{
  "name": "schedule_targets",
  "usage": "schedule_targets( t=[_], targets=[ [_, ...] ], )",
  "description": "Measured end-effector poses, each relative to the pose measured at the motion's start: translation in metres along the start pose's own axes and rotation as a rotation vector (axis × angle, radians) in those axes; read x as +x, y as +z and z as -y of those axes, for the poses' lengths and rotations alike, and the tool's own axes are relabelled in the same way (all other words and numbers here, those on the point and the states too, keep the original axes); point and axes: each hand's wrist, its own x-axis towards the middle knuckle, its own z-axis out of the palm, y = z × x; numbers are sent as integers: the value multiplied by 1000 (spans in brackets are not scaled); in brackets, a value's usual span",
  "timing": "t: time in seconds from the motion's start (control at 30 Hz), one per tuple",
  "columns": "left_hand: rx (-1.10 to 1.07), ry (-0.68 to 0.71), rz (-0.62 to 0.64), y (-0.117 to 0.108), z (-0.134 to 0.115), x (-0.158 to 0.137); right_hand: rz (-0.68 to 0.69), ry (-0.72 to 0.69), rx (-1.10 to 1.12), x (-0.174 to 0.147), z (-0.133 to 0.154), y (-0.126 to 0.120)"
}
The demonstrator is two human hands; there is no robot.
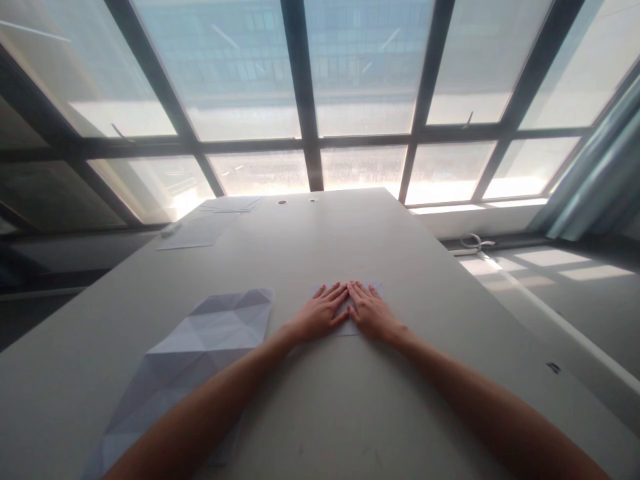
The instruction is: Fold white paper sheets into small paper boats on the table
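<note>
Forearms (215, 400) lead to left hand (320, 315) and right hand (371, 313), each grip wide, laid flat on paper (347, 329)

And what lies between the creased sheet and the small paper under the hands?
In the head view, the left wrist crosses the gap's nearer part; beyond it, only bare table parts the creased sheet from the small paper.

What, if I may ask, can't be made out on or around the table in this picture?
All in the head view:
Small paper: middle covered by the left hand and right hand.
Creased sheet: partly behind the left forearm, cut by the bottom edge.
Far sheet: any writing too faint.
Dark mark: too small to identify.
</note>
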Motion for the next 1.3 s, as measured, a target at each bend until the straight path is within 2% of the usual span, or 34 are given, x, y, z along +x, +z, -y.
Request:
schedule_targets(
  t=[0.57,0.93,1.3],
  targets=[
    [-5,-17,16,2,4,0,-32,128,-15,0,-3,0],
    [3,-15,2,5,7,0,-40,158,-25,1,-4,-2],
    [9,-5,-2,5,8,0,-85,274,-46,3,-11,1]
  ],
)
